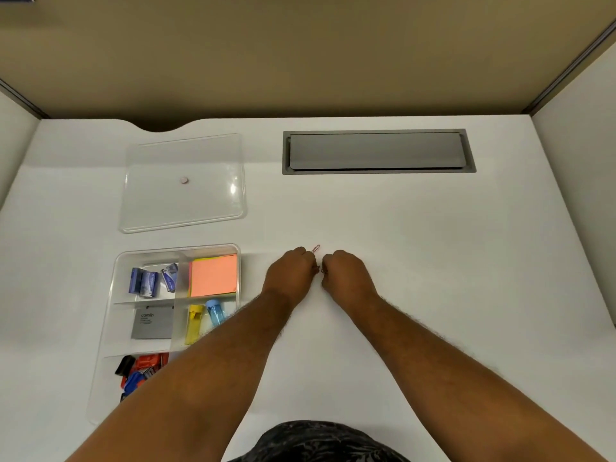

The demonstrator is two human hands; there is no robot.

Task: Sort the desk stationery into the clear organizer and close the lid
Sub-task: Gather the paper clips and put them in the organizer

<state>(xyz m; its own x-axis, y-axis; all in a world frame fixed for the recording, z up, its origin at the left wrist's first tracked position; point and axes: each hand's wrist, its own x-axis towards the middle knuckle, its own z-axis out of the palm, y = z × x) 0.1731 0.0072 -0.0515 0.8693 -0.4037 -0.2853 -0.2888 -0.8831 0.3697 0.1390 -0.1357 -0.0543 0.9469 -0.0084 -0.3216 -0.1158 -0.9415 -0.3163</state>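
The clear organizer [115,281] sits at the left of the white desk. It holds blue staple boxes [146,281], orange sticky notes [213,275], a grey box [152,323], a yellow and a blue tube [215,311], and red, black and blue clips [140,368]. Its clear lid [183,195] lies flat behind it. My left hand [290,271] and my right hand [345,271] meet at mid-desk, fingers curled, each pinching small paper clips [320,270]. A pink paper clip [316,248] lies just beyond the knuckles.
A grey cable hatch [378,151] is set into the desk at the back right. Partition walls close off the back and both sides. My left forearm crosses over the organizer's near right corner.
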